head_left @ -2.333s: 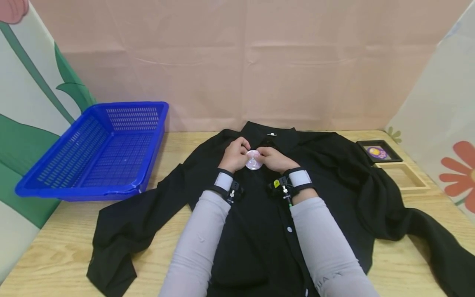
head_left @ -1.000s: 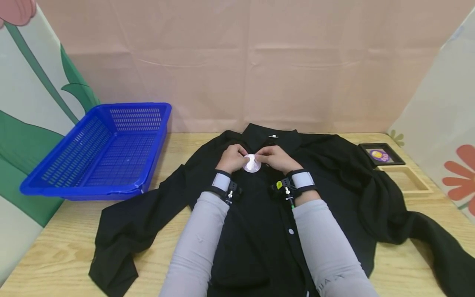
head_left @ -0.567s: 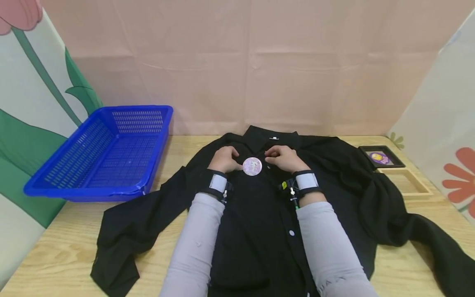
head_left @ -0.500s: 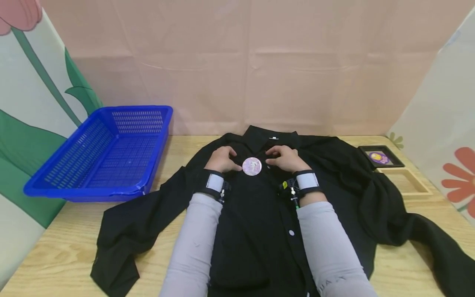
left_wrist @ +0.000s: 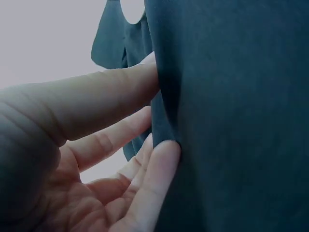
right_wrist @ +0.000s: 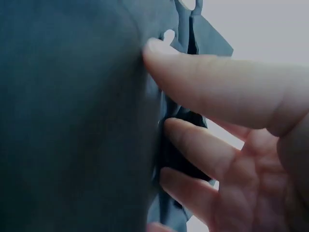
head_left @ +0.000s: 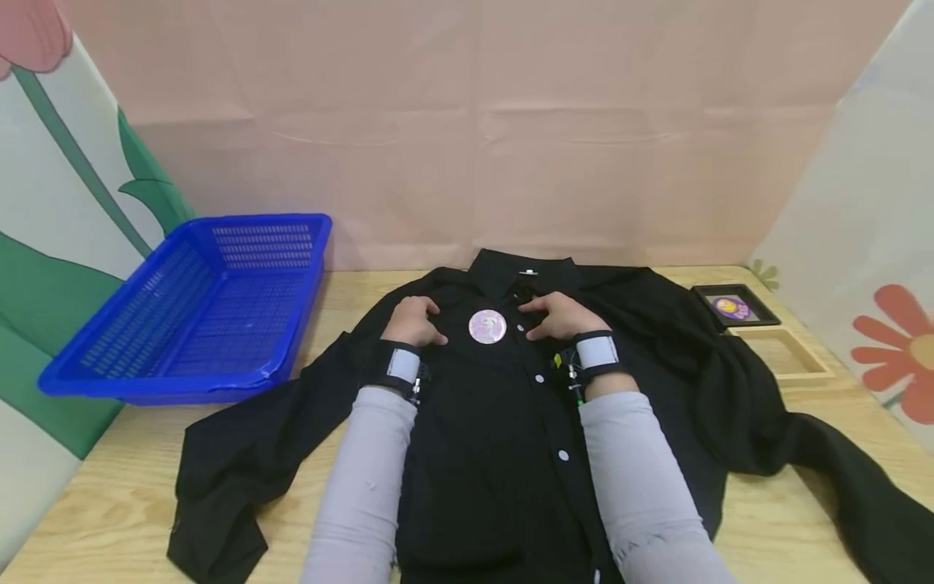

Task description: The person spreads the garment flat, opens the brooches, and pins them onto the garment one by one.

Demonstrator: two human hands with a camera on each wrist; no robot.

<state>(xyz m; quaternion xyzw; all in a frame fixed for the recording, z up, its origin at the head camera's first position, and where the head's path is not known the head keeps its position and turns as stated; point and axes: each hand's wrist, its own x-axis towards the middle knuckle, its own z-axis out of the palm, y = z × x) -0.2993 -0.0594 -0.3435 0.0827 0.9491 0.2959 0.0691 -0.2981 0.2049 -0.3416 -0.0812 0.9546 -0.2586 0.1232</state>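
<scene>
A black long-sleeved shirt (head_left: pixel 481 454) lies spread on the table, its collar toward the back wall. A round pink-and-white pin badge (head_left: pixel 487 326) lies flat on its upper chest, beside the button placket. My left hand (head_left: pixel 411 323) rests on the shirt left of the badge, apart from it. In the left wrist view, the thumb (left_wrist: pixel 111 96) and fingertips touch the cloth without a visible pinch. To the right of the badge, my right hand (head_left: pixel 563 316) touches the shirt near the placket, its thumb (right_wrist: pixel 207 87) and fingers loosely bent around no object.
A blue plastic basket (head_left: pixel 273 357) stands at the left. At the right back, a dark frame (head_left: pixel 759 312) with a purple-and-yellow badge lies beside a shallow wooden tray (head_left: pixel 810 375). The shirt's sleeves (head_left: pixel 233 454) spread across the wooden table (head_left: pixel 102 487). A pink backdrop closes the rear.
Both hands have let go of the badge, which now lies uncovered on the shirt. My left hand has moved left and my right hand slightly right of it.
</scene>
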